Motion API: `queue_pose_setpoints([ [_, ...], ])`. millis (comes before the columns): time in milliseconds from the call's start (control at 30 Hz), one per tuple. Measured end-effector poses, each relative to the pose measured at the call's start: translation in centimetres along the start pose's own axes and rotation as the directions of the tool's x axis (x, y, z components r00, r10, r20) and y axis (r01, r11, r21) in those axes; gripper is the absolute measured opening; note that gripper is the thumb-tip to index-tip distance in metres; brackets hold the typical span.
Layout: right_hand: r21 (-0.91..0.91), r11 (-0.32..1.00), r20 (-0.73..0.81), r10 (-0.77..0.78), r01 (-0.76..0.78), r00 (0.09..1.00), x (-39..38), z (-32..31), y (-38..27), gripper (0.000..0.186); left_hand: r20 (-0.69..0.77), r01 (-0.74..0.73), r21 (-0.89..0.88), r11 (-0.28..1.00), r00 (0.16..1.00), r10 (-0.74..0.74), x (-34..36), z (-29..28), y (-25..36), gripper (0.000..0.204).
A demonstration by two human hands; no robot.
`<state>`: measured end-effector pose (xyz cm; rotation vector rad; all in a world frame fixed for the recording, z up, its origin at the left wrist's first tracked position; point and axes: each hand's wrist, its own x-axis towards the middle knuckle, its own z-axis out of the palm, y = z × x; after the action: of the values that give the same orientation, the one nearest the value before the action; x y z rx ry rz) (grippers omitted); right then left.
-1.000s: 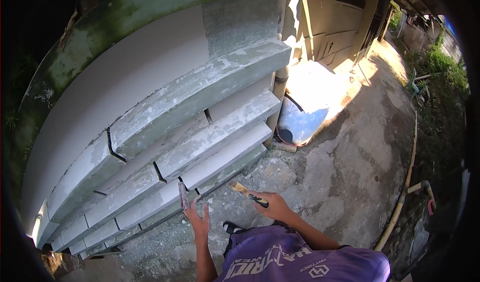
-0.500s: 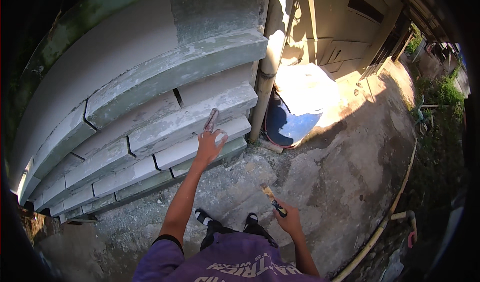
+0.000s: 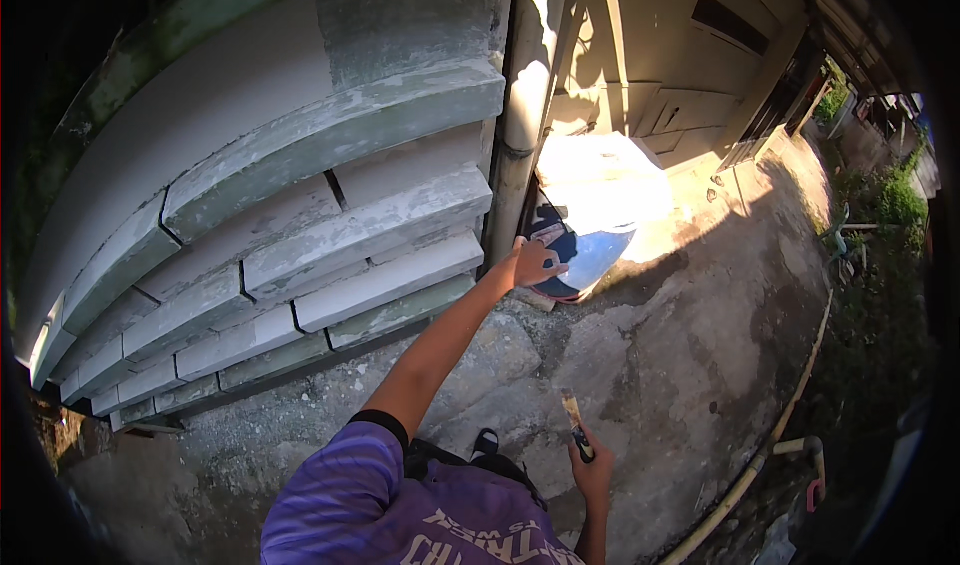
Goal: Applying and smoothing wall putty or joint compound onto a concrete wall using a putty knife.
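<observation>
My left hand [image 3: 537, 262] reaches forward over the near side of a blue container [image 3: 598, 252] beside the upright pipe. Its fingers are bent around a pinkish-grey piece [image 3: 548, 232] whose kind I cannot make out. Low at my right side, my right hand [image 3: 592, 463] is closed on a paintbrush [image 3: 573, 413] with a dark and yellow handle, its yellowish head pointing up and away from me. To the left, stepped ledges of pale grey-green blocks [image 3: 365, 220] curve along the wall, with dark gaps between some blocks.
A stained pipe [image 3: 520, 115] stands at the ledges' right end. A sunlit pale cover [image 3: 605, 180] tops the container. Rough concrete ground [image 3: 690, 365] runs to the right, edged by a long pipe [image 3: 770, 435] and plants [image 3: 895, 200]. My sandalled foot [image 3: 486, 441] is below.
My left hand has moved from the ledge front rightward to the container. The right hand and paintbrush have shifted slightly right and down. The view has moved a little as well.
</observation>
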<state>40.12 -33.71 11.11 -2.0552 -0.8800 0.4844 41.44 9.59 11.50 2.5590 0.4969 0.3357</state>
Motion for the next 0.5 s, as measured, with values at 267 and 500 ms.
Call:
queue_pose_setpoints([
  [267, -0.025, 1.000, 0.039, 0.020, -0.019, 0.999, 0.7, 0.4, -1.4, 0.050, 0.290, 0.502, -0.094, 0.859, 0.840, -0.459, -23.0, 13.5, -9.8, 0.062],
  [500, -0.066, 0.996, 0.139, -0.052, 0.062, 0.989, 3.1, 4.4, -3.7, 0.052, 0.279, 0.223, -0.938, -0.264, 0.040, -0.959, -57.5, 17.7, -17.5, 0.068],
])
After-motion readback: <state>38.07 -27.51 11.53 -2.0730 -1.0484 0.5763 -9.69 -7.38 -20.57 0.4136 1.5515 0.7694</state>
